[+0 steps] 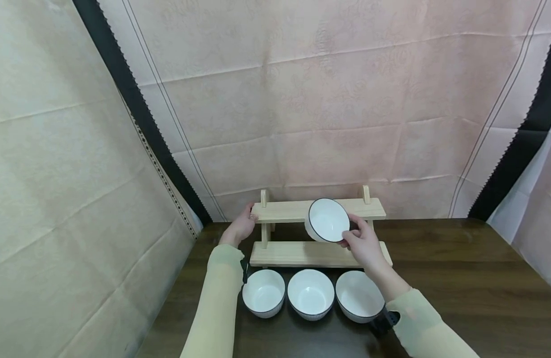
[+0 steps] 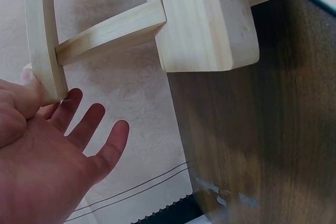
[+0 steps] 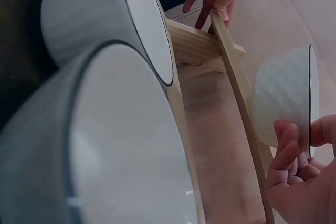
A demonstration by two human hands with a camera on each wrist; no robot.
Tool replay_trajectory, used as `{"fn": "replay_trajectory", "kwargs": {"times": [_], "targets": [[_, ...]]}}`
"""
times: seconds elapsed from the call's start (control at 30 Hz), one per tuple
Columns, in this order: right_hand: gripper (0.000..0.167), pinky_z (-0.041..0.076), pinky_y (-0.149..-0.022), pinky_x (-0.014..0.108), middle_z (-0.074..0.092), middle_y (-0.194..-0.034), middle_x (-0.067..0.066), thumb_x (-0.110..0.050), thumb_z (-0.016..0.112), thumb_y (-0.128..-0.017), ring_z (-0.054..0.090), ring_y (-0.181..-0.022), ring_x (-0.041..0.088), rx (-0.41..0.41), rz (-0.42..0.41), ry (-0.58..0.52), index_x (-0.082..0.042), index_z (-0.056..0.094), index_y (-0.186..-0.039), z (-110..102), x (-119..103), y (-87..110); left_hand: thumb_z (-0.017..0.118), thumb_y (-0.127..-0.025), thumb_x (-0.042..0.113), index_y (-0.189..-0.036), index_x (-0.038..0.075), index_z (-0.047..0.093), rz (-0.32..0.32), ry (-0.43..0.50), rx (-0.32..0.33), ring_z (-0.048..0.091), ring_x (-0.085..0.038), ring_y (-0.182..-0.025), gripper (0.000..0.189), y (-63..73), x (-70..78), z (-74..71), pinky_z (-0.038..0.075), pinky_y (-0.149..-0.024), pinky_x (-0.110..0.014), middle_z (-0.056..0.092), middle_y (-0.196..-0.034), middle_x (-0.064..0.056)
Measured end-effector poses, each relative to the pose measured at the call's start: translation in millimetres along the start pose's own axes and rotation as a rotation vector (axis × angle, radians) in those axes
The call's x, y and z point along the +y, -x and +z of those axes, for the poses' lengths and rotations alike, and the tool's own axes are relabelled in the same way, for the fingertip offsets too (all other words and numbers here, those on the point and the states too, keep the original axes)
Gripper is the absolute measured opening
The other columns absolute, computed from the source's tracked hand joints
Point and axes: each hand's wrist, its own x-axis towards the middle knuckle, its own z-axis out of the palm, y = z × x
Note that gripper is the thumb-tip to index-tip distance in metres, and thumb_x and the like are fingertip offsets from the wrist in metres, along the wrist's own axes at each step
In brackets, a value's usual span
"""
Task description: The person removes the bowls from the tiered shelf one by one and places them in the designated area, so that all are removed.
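Observation:
A white bowl [image 1: 328, 220] with a dark rim is tilted toward the camera in front of the upper board of a two-tier wooden rack [image 1: 284, 212]. My right hand [image 1: 362, 244] pinches that bowl at its lower right rim, thumb inside and fingers curled against the outer wall, as the right wrist view shows. At the rack's left end my left hand [image 1: 241, 226] grips the tip of the upper board between thumb and index finger; the other fingers [image 2: 113, 140] are spread away from the wood.
Three more white bowls stand in a row before the rack: left [image 1: 264, 292], middle [image 1: 311, 293] and right [image 1: 359, 296]. The dark wooden table [image 1: 459, 278] ends at a pale cloth backdrop [image 1: 347, 109] behind the rack.

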Motion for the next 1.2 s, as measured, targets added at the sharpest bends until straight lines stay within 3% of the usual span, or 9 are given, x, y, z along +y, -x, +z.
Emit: {"fn": "replay_trajectory", "kwargs": {"times": [0.3, 0.6, 0.77, 1.2], "targets": [[0.057, 0.052, -0.075, 0.034, 0.070, -0.098, 0.015, -0.009, 0.052, -0.102, 0.066, -0.090, 0.032, 0.004, 0.032, -0.029, -0.009, 0.031, -0.156, -8, 8, 18.5, 0.037, -0.110, 0.019, -0.162, 0.012, 0.013, -0.010, 0.002, 0.008, 0.015, -0.034, -0.152, 0.058, -1.3, -0.4, 0.8, 0.015, -0.121, -0.055, 0.016, -0.166, -0.015], [0.059, 0.054, -0.079, 0.037, 0.071, -0.101, 0.012, -0.013, 0.052, -0.103, 0.065, -0.090, 0.029, 0.004, 0.064, -0.005, -0.010, 0.029, -0.157, -15, 18, 29.2, 0.037, -0.110, 0.020, -0.162, 0.012, 0.012, -0.007, 0.004, 0.012, 0.014, -0.034, -0.152, 0.058, -0.3, -0.2, 1.3, 0.014, -0.121, -0.053, 0.016, -0.166, -0.015], [0.056, 0.055, -0.080, 0.039, 0.072, -0.099, 0.012, -0.012, 0.052, -0.103, 0.065, -0.087, 0.025, 0.022, 0.071, -0.003, -0.010, 0.033, -0.155, -20, 22, 31.5, 0.037, -0.110, 0.019, -0.162, 0.012, 0.011, -0.011, 0.006, 0.012, 0.014, -0.034, -0.152, 0.059, -0.5, -0.6, 1.4, 0.015, -0.121, -0.054, 0.016, -0.166, -0.015], [0.059, 0.055, -0.081, 0.038, 0.072, -0.098, 0.012, -0.014, 0.052, -0.104, 0.065, -0.092, 0.032, 0.011, 0.072, 0.022, -0.011, 0.029, -0.158, -30, 25, 31.8, 0.037, -0.110, 0.020, -0.162, 0.012, 0.011, -0.013, -0.023, 0.018, 0.013, -0.034, -0.152, 0.059, -1.8, -1.2, 2.0, 0.014, -0.121, -0.054, 0.015, -0.166, -0.015]]}}
